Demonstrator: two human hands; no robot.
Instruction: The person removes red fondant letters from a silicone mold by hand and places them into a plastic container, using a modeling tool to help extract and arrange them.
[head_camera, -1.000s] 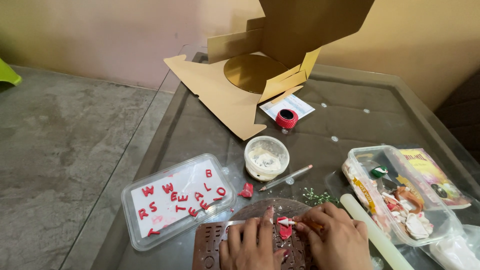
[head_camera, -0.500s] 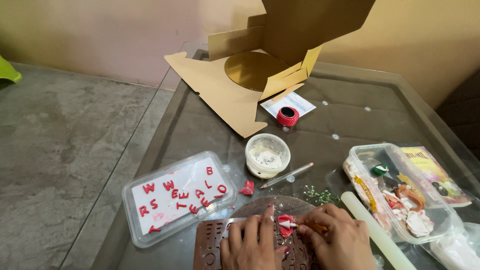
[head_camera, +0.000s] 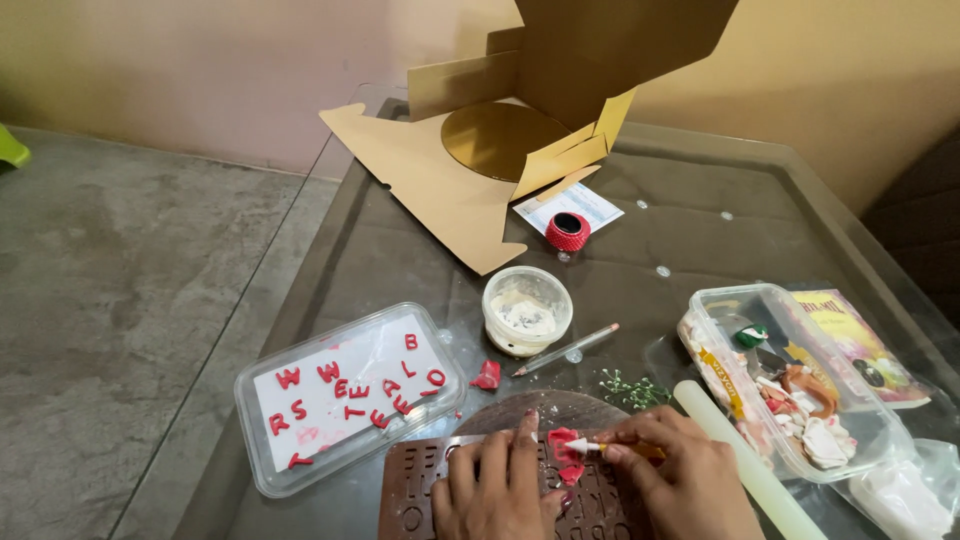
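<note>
My left hand (head_camera: 495, 488) lies flat on a brown letter mould (head_camera: 415, 492) at the bottom of the view, fingertips beside a lump of red paste (head_camera: 563, 452) pressed into it. My right hand (head_camera: 680, 470) grips a thin white-tipped tool (head_camera: 585, 446) whose tip touches the red paste. A dark round board (head_camera: 560, 407) lies under the mould. To the left a clear plastic lid (head_camera: 345, 392) carries several red cut-out letters on white paper.
A white tub (head_camera: 527, 308), a pencil-like stick (head_camera: 565, 350), a red paste scrap (head_camera: 488, 375), a white rolling pin (head_camera: 740, 460), a clear box of tools (head_camera: 790, 380), a red cap (head_camera: 567, 231) and an open cardboard box (head_camera: 520, 120) stand on the glass table (head_camera: 700, 230).
The right hand has shifted slightly and the tool tip now points left into the red paste; the left hand stays on the mould.
</note>
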